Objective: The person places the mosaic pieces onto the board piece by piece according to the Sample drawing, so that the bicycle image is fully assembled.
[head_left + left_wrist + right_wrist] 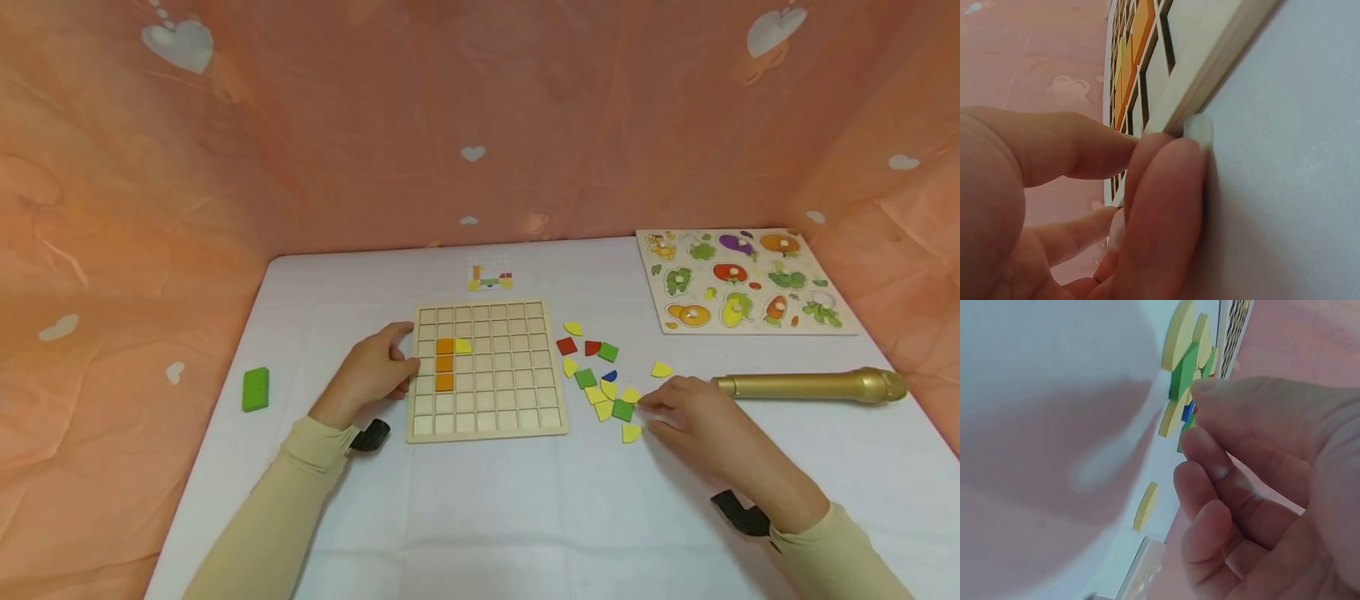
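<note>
The wooden grid board (pixel 487 429) lies on the table, holding three orange squares (pixel 445 363) in a column and a yellow quarter-circle (pixel 462 346) beside the top one. At its left edge is my left hand (pixel 371 367); the left wrist view shows thumb and fingers (pixel 1166 194) pinching the rim. To the right of the board, loose pieces lie scattered: green squares (pixel 622 410), red pieces (pixel 566 346), a blue piece (pixel 610 377) and several yellow quarter-circles (pixel 632 432). My right hand (pixel 697 425) hovers by them, fingers loosely bent, with nothing visible in its grasp.
A small pattern card (pixel 490 273) lies behind the board. On the left sits a green block (pixel 256 389). A vegetable puzzle board (pixel 675 317) lies at the back right, and a gold microphone (pixel 810 386) lies behind my right hand. Peach curtains surround the white table.
</note>
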{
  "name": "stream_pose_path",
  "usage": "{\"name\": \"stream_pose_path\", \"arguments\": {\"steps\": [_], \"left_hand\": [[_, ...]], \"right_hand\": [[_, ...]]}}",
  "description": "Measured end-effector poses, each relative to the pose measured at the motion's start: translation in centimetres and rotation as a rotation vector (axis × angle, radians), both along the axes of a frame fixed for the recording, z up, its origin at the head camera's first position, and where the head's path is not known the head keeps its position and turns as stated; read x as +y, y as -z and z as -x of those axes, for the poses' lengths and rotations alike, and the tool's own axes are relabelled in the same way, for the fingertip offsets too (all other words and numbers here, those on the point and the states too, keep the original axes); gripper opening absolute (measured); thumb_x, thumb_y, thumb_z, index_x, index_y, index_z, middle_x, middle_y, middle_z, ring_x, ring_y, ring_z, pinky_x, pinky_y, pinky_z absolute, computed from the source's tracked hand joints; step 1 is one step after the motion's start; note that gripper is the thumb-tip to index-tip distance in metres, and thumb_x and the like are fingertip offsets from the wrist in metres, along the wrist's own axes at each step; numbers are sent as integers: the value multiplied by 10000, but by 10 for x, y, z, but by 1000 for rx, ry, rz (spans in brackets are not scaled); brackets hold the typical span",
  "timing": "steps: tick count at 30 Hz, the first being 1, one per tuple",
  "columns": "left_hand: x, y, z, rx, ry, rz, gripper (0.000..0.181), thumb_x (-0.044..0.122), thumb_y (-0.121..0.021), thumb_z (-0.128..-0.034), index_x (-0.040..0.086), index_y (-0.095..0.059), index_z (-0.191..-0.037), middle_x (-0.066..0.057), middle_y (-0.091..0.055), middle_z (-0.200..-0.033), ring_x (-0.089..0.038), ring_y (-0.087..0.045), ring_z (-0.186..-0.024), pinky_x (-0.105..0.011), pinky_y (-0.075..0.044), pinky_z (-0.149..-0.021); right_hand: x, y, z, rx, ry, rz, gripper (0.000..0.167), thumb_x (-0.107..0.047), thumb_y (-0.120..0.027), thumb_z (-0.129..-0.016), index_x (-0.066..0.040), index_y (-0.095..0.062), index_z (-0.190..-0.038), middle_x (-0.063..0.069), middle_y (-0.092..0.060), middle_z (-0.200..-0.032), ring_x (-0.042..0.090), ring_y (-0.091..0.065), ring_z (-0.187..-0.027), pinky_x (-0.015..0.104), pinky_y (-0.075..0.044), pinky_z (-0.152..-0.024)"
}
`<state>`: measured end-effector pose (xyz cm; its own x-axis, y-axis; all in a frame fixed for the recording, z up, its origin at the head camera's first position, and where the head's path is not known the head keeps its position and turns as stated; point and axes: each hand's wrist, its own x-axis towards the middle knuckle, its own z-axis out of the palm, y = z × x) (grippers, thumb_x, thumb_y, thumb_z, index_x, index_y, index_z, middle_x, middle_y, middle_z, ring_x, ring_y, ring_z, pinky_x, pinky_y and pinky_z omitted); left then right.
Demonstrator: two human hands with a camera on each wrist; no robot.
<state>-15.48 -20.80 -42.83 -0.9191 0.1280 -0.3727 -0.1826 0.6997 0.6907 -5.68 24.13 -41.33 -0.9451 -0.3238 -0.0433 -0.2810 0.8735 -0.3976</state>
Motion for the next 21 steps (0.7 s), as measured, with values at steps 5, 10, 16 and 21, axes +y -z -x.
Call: {"name": "stream_pose_path", "arguments": {"steps": [5, 10, 16, 21], "left_hand": [[0, 0, 0, -1, -1, 2, 697, 186, -676, -1042, 151, -380, -1672, -134, -633, -1044, -193, -705, -691, -304, -630, -659], [0, 1, 0, -2, -3, -4, 698, 186, -680, -1040, 149, -382, -1671, -134, -636, -1038, -196, -706, -692, -305, -632, -660], [0, 1, 1, -2, -3, -1, 699, 189, -684, -1040, 146, -384, -1670, -137, -635, -1038, -201, -705, -691, -306, -631, -659], [0, 1, 1, 3, -3, 0, 697, 193, -684, -1041, 152, -387, -1669, -135, -630, -1044, -200, -705, -691, -307, -629, -657]], "right_hand": [[1, 2, -7, -15, 10, -4, 237, -132, -835, -922, -141, -822, -1158, 24, -751, -1135, 258, -690, -1078, 541, -583, -948], [0, 2, -10, -33, 27, -7, 231, -139, -829, -931, -144, -818, -1162, 23, -742, -1146, 259, -693, -1105, 552, -591, -973], [-1, 3, -10, -15, 23, -12, 221, -147, -830, -931, -145, -818, -1151, 20, -737, -1136, 250, -692, -1091, 543, -593, -963], [-1, 3, -10, 14, 12, -12, 216, -152, -829, -933, -136, -817, -1147, 24, -738, -1130, 244, -696, -1076, 529, -596, -945]]}}
